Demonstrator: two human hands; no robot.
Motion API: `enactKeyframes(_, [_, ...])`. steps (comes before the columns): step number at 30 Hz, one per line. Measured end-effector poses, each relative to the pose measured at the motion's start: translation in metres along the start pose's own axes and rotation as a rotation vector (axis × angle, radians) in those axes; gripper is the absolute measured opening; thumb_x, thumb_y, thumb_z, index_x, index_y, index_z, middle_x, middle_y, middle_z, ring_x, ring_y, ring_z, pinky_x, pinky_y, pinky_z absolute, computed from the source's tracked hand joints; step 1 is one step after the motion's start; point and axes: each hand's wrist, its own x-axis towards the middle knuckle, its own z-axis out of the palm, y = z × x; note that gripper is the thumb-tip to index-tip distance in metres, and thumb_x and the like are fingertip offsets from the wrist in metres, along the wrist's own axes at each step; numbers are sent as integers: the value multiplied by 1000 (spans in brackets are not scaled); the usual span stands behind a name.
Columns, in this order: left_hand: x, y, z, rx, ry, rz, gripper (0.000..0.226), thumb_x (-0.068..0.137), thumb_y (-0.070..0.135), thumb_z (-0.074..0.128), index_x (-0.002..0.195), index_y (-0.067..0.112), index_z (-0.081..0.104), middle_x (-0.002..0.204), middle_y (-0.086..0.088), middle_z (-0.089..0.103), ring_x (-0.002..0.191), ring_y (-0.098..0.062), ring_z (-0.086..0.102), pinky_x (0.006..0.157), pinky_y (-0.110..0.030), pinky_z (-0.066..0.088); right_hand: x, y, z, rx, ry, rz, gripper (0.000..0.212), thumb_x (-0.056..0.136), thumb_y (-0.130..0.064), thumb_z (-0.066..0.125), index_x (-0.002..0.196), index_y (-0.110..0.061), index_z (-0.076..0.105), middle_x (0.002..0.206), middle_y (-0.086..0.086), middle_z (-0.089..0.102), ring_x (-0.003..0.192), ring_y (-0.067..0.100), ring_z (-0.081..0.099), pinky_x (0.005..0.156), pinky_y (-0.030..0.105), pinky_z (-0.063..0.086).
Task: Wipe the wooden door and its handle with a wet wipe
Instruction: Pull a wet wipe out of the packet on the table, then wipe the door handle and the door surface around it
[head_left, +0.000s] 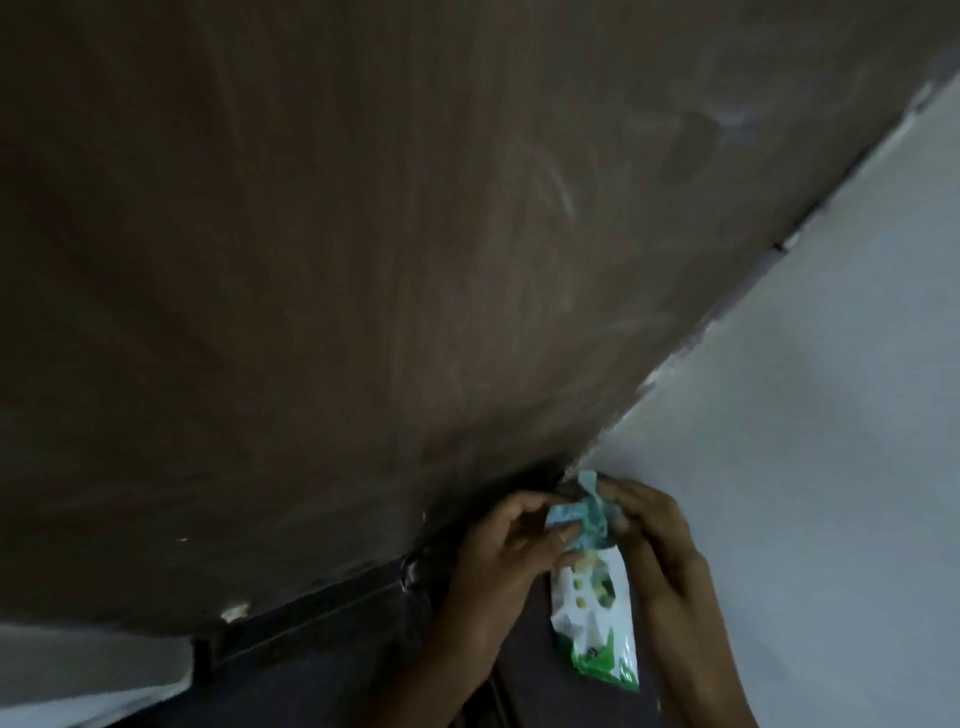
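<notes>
Head view, tilted, close to the door (363, 260), looking down

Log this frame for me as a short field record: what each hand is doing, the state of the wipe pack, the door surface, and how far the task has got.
left hand: left hand pinches the top of the pack, thumb on the flap
right hand: right hand grips the pack's upper end from the other side
wipe pack: white and green wet wipe pack hangs down between the hands; bluish flap lifted at the top
door: brown wooden door, pale smears on it, not touched by either hand
wall: pale wall to the right of the door
handle: not clearly visible
task stage: opening the pack; wiping not begun
</notes>
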Motion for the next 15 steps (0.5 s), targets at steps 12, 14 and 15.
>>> enactKeyframes(12, [-140, 105, -109, -190, 360, 320, 13, 72, -5, 70, 79, 6, 69, 66, -5, 70, 60, -10, 66, 52, -18, 51, -46, -133, 136, -341, -260, -878, 31, 94, -47, 38, 108, -25, 57, 108, -13, 52, 101, -1, 45, 98, 2, 24])
enactKeyframes(14, [-159, 111, -132, -192, 516, 386, 24, 77, -16, 62, 94, 0, 58, 73, -6, 70, 65, -10, 67, 56, -18, 52, -55, -141, 163, -310, -301, -918, 26, 93, -41, 43, 108, -23, 55, 109, -12, 52, 99, 2, 50, 97, 2, 27])
enactKeyframes(15, [-170, 114, -143, -163, 570, 420, 27, 76, -14, 66, 97, 1, 57, 78, -7, 70, 69, -10, 67, 57, -18, 52, -59, -144, 176, -284, -310, -937, 24, 92, -38, 44, 107, -23, 55, 108, -11, 52, 95, 5, 52, 95, 3, 29])
